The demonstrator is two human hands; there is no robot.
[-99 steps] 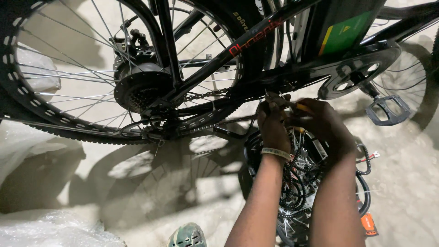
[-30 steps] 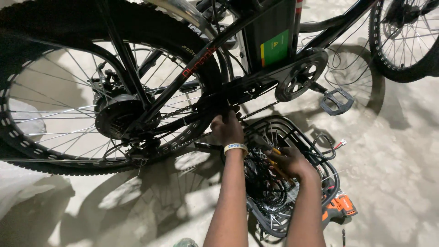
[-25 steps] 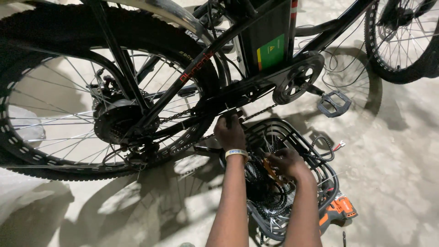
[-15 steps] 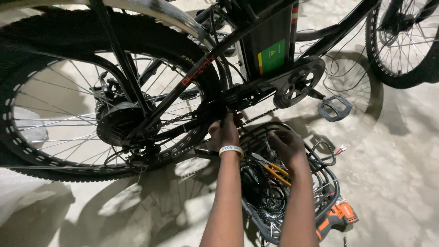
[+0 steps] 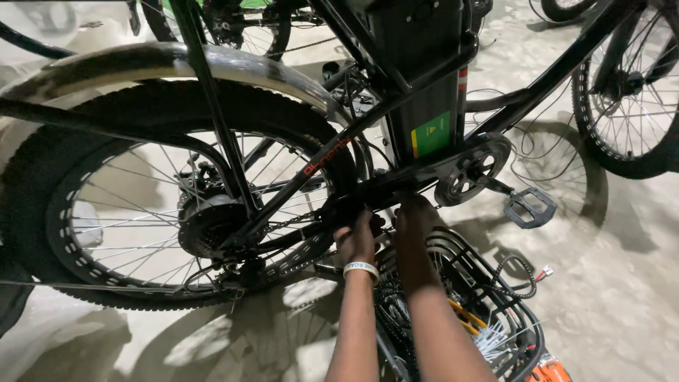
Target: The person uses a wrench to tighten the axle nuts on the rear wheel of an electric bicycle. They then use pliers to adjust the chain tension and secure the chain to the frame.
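Your left hand [image 5: 356, 240], with a white wristband [image 5: 361, 269] at the wrist, is curled around the black frame tube [image 5: 368, 194] just behind the crank; your right hand [image 5: 416, 216] presses on the same tube beside it, and you cannot tell whether its fingers are closed. Below your forearms a black wire basket [image 5: 495, 297] lies on the floor [image 5: 622, 297]. Beyond the hands sit the chainring [image 5: 470, 170], a pedal [image 5: 529, 209], the rear wheel [image 5: 177, 205] under its mudguard [image 5: 177, 64], and the battery box [image 5: 424, 106].

Two wheels [image 5: 177, 212], one pedal [image 5: 529, 209], two hands [image 5: 357, 240].
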